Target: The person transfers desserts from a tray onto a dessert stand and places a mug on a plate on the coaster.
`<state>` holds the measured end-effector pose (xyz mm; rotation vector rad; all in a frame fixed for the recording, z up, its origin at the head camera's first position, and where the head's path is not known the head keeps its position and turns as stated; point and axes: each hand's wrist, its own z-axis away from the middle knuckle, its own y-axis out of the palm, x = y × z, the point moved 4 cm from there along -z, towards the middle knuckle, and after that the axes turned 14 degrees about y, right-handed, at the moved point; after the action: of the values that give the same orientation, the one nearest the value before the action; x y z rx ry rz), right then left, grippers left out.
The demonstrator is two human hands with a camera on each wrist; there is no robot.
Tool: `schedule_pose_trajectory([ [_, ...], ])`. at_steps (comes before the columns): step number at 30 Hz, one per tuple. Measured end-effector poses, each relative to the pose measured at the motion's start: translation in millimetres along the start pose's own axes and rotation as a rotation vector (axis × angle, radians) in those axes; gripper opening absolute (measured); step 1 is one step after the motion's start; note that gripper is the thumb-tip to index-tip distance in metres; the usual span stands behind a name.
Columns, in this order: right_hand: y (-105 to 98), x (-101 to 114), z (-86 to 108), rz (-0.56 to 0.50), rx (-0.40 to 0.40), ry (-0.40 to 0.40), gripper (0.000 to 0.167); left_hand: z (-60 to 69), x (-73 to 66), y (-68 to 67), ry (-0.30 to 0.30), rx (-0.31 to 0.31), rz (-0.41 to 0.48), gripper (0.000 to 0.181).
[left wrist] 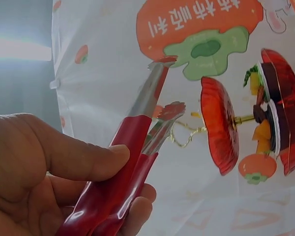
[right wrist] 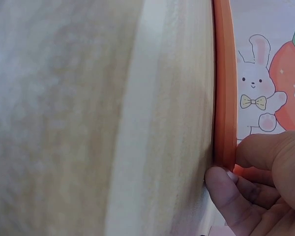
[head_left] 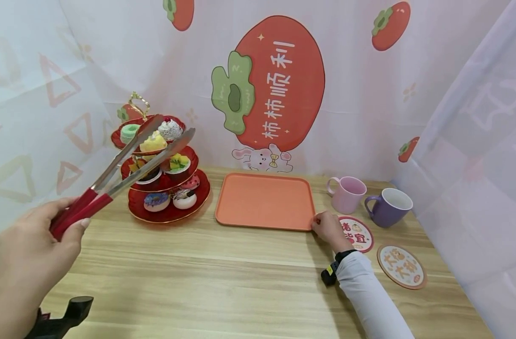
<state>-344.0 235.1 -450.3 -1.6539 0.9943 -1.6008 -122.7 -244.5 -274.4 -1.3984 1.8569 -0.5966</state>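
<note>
My left hand (head_left: 37, 256) grips metal tongs by their red handles (head_left: 81, 207), thumb across the handle in the left wrist view. The tong tips stand apart and, in the head view, overlap the upper part of a red three-tier stand (head_left: 204, 190). Pastries sit on its plates, among them a yellow cake (head_left: 153, 142), a white cake (head_left: 171, 129) and a blue-iced doughnut (head_left: 157, 201). At the near right corner of an orange tray (head_left: 266, 200), my right hand (head_left: 331, 230) pinches the rim between thumb and fingers. Nothing lies on the tray.
A pink mug (head_left: 348, 195) and a purple mug (head_left: 387, 209) stand right of the tray. Two round coasters lie before them: a red-rimmed one (head_left: 364, 235), partly behind my right hand, and an orange-rimmed one (head_left: 402, 266). A printed cloth (head_left: 351, 94) hangs behind the wooden table (head_left: 207, 278).
</note>
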Motion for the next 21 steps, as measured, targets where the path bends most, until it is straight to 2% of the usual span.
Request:
schedule_pose_trajectory([
  [5,-0.4,0.7,0.3,0.002,0.004,0.004,0.018,-2.5,-10.8,9.6,0.055,0.026,0.006,0.037],
  [13,0.1,0.1,0.3,0.003,0.005,-0.001,0.023,-4.9,-22.9,30.4,0.136,0.036,0.093,0.037],
  [21,-2.7,2.1,2.8,0.014,-0.071,-0.104,0.035,-6.4,-30.7,55.5,0.188,0.073,0.128,0.038],
])
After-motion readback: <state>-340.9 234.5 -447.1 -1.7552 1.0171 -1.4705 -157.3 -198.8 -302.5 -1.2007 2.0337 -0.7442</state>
